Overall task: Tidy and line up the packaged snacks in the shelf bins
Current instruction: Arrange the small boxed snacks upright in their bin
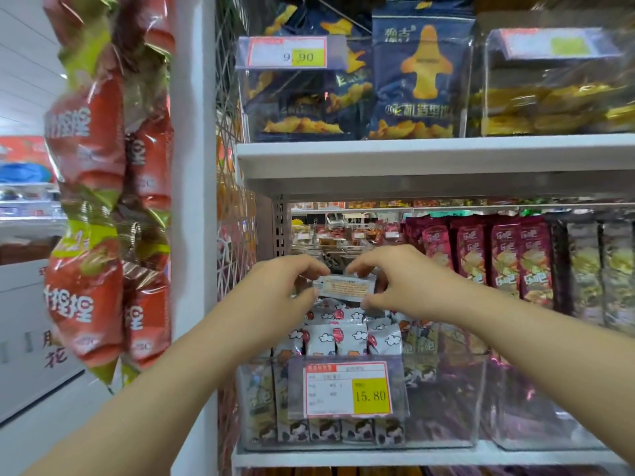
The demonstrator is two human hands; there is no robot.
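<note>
Cloud-patterned silver packets [338,336], yellow-and-red price tag [348,389]

Before me, the lower shelf [343,456] carries clear bins [443,407] of snack packets [338,338]; the upper shelf [429,149] carries clear boxes [549,97] of bags [421,80].

Print on the small packet [345,287] too blurred to read, its ends covered by the pinching fingertips of the left hand [285,286] and right hand [402,285]. Fine print on the 15.80 price label [347,389] too small to make out. Snack packets [323,429] behind it partly hidden. Price on the upper right label [556,44] smeared, unreadable. Hanging red snack bags [92,139] blurred, cut off at the top edge.
</note>
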